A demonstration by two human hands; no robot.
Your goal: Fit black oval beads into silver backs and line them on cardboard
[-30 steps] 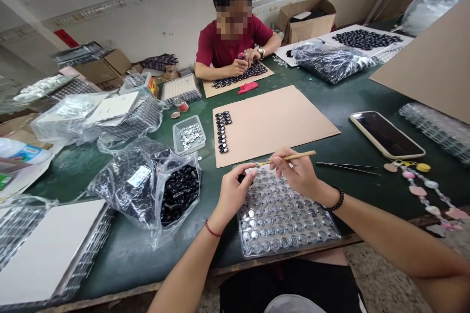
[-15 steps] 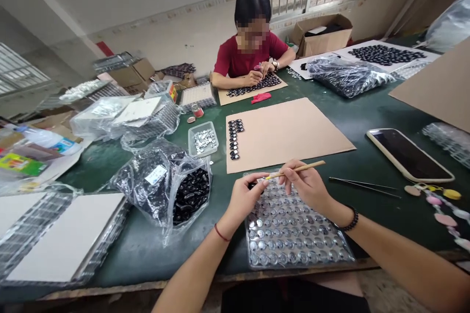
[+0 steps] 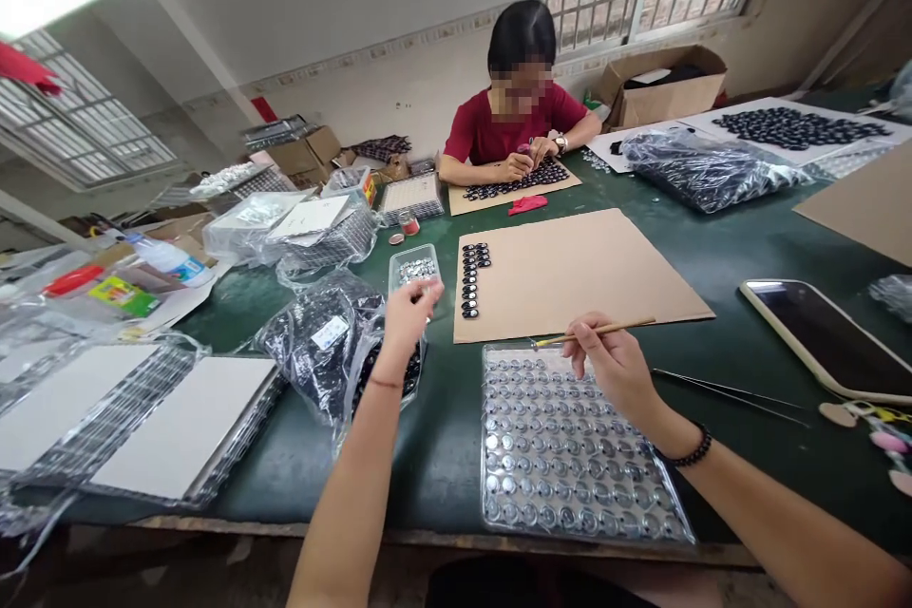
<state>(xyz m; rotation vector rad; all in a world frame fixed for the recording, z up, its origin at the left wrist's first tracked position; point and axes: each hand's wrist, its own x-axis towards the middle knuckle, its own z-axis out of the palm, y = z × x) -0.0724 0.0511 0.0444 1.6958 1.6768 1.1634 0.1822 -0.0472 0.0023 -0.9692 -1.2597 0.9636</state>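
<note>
My left hand point(image 3: 409, 312) is over the near edge of a clear plastic box point(image 3: 393, 277) of small silver discs point(image 3: 415, 268). Its thumb and fingers are curled together, with a dark spot between them that I cannot make out. In my right hand point(image 3: 604, 356) is a thin wooden stick point(image 3: 621, 326) with a yellowish end, held like a pen; its tip points left, just over the top edge of a clear plastic sheet point(image 3: 570, 456) with rows of round silver pieces. Behind my left wrist, a plastic bag of black pieces point(image 3: 313, 332) lies partly hidden.
A cardboard sheet point(image 3: 570, 275) carries black pieces with silver discs point(image 3: 469, 285) along its left side. Tweezers point(image 3: 727, 391) and a phone point(image 3: 819, 332) lie at right. Across the table a co-worker point(image 3: 523, 133) handles similar pieces. Stacked packs point(image 3: 189, 427) lie at left.
My left hand has left the stick's tip and moved left to the box of discs. My right hand still holds the stick above the plastic sheet. The view has turned slightly left.
</note>
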